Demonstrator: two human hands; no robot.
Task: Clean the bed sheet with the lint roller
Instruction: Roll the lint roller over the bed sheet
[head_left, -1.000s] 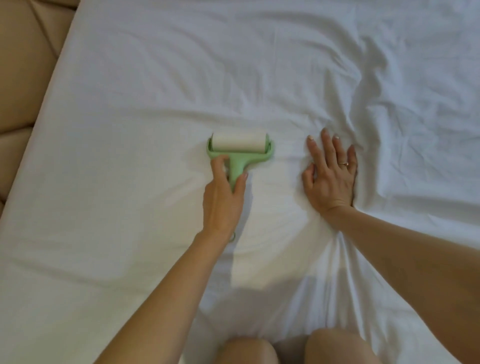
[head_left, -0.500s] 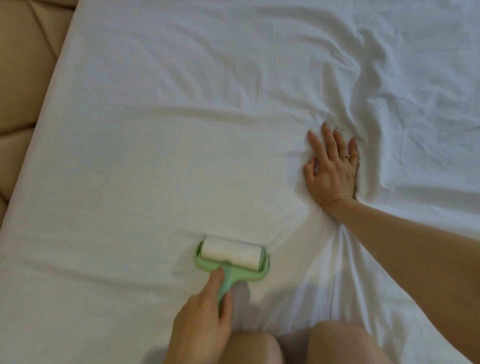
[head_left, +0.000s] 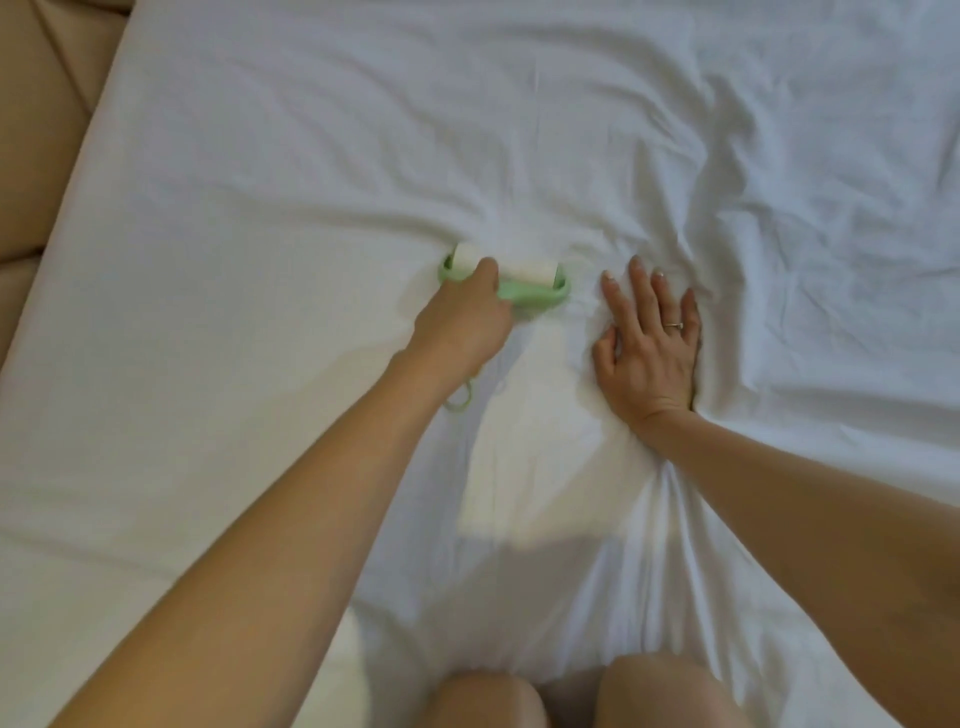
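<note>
Lint roller (head_left: 525, 271) stands on the middle of the bed sheet (head_left: 311, 182), its handle gripped by the left hand (head_left: 462, 325), while the right hand (head_left: 649, 348) presses flat beside it with straight fingers, and the wrinkled far and right parts seem not yet rolled.

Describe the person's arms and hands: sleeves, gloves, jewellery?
The left forearm and right forearm are bare as far as the frame shows: no sleeves, gloves, watch or bracelet. The right hand wears one thin ring. The left hand shows no ring, though its fingers are mostly hidden.
</note>
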